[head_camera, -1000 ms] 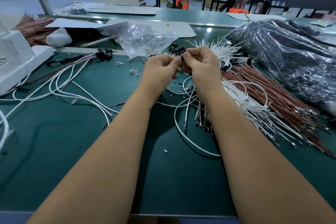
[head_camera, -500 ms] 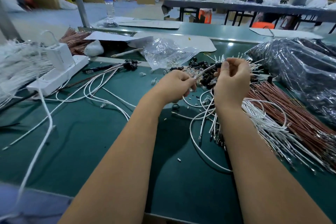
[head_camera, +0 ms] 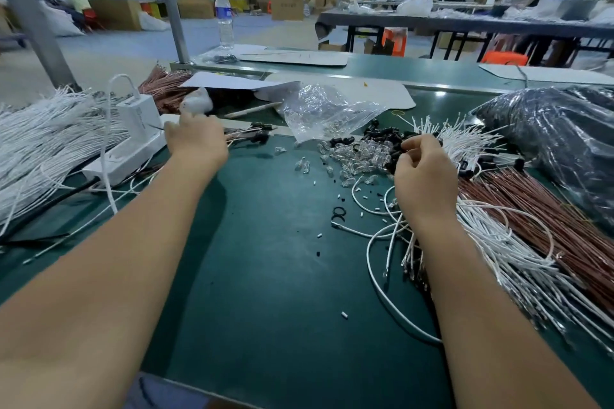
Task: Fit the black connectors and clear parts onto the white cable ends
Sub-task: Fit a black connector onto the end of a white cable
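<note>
Left hand (head_camera: 196, 139) reaching out to the far left of the green bench mat (head_camera: 265, 276), hovering at the finished cables with black ends (head_camera: 252, 136), just beside the white power strip (head_camera: 126, 156) with the plugged-in charger (head_camera: 138, 116). Fingers pointing away from the camera and hidden behind the knuckles, so impossible to tell whether gripping anything.

Right hand (head_camera: 422, 176) working well apart from the left, sitting at the edge of the pile of black connectors (head_camera: 382, 136) and clear parts (head_camera: 358, 159). Fingers curling inward, thumb and forefinger closing toward each other over the pile; whether pinching a piece there, too small to tell.

Loose white cables (head_camera: 382, 232) looping on the mat under and beside the right wrist, bare metal terminals pointing toward the camera. Larger bundle of white cables (head_camera: 518, 262) lying to the right of those, touching a bundle of reddish-brown wires (head_camera: 538, 209) beyond. Clear plastic bag (head_camera: 325, 109) lying open behind the clear parts. Small white and black offcuts (head_camera: 345, 206) scattering across the mat between the hands.

Another thick mass of white cables (head_camera: 40, 149) spreading along the left edge. Dark plastic bag (head_camera: 548, 129) bulging at the far right. Water bottle (head_camera: 225, 20) standing upright on the bench behind.
</note>
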A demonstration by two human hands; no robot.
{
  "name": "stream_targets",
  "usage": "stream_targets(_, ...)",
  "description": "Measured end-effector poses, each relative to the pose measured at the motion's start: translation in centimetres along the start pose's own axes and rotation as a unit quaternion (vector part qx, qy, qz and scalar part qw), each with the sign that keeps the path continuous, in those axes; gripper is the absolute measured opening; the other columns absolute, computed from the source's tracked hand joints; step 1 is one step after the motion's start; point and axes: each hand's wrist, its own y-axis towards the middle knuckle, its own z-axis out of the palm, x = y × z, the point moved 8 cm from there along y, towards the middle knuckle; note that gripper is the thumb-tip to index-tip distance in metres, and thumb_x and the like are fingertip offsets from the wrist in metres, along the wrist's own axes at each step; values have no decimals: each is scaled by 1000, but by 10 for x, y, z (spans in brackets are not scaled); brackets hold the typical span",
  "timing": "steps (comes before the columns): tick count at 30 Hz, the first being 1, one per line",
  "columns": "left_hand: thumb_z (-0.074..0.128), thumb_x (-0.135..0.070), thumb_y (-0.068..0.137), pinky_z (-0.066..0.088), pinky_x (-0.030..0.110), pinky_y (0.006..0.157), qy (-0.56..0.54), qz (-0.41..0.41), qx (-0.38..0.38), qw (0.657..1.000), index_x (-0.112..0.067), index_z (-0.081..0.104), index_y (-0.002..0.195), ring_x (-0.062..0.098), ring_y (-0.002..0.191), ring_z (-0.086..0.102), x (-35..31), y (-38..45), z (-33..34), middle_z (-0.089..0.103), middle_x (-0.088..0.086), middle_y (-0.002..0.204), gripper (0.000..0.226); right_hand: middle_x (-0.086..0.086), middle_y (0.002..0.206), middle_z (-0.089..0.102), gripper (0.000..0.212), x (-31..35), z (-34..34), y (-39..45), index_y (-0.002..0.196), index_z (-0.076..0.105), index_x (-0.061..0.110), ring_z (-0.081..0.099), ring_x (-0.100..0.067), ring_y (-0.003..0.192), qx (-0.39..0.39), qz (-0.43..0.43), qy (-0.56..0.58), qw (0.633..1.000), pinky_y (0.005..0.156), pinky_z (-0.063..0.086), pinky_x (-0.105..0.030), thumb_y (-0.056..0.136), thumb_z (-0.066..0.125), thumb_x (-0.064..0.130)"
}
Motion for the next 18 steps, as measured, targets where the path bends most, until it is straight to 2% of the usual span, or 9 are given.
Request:
stream_targets(2,51,-10,83,15,60,110,69,-7,49,996,-15,27,145,33,143,11,-5,-1,13,25,17,151,66,-8,104,60,21,-6,-13,4,108,59,9,54,-20,87,-34,11,-43,998,72,40,-29,93,45,2)
stream_targets(4,59,-11,79,3,65,111,84,27,42,995,-25,7,152,31,146,-9,-27,-2,12,3,16,159,91,-11,109,58,25,-13,-25,8,109,59,6,51,-21,90,-63,30,-74,995,73,37,-27,90,45,-2)
stream_targets(6,56,-10,80,3,65,110,63,73,7,995,-30,9,152,30,146,-12,-59,-8,2,-1,12,160,88,-14,115,54,26,-22,-31,10,110,59,4,50,-25,95,-61,62,-108,990,76,39,-30,87,48,-3)
stream_targets(9,50,-9,79,11,59,110,-101,121,-47,986,-30,32,145,25,146,0,-109,-33,-20,18,3,158,71,-19,120,51,23,-35,-26,10,106,57,0,49,-32,105,14,113,-214,970,89,45,-40,84,49,4)
stream_targets(10,49,-8,78,12,57,110,-173,137,-46,974,-31,39,140,23,145,6,-126,-44,-24,26,-1,155,67,-20,118,51,18,-38,-25,9,98,55,0,49,-34,106,41,123,-242,962,91,46,-42,82,49,4)
stream_targets(12,49,-8,80,13,52,109,-306,155,-8,940,-32,51,131,19,142,16,-157,-67,-22,39,-7,148,56,-22,111,53,9,-40,-24,7,86,48,3,50,-35,102,64,129,-261,955,85,46,-42,78,48,0)
stream_targets(15,48,-10,86,19,41,101,-418,140,47,897,-31,59,121,20,133,28,-183,-95,-6,53,-8,131,42,-21,111,49,21,-34,-33,8,96,51,1,49,-31,93,-1,101,-239,966,75,44,-35,78,53,-8)
stream_targets(16,49,-9,86,20,40,99,-432,132,50,891,-30,61,117,20,131,32,-185,-99,1,56,-8,126,39,-19,111,47,27,-27,-37,8,101,53,1,48,-27,88,-39,78,-232,969,73,44,-31,77,55,-11)
stream_targets(18,49,-10,86,22,41,102,-437,118,52,890,-30,65,110,21,127,40,-183,-103,10,60,-7,123,35,-16,105,48,20,-13,-38,6,93,54,4,46,-21,81,-71,19,-257,964,68,44,-27,80,57,-11)
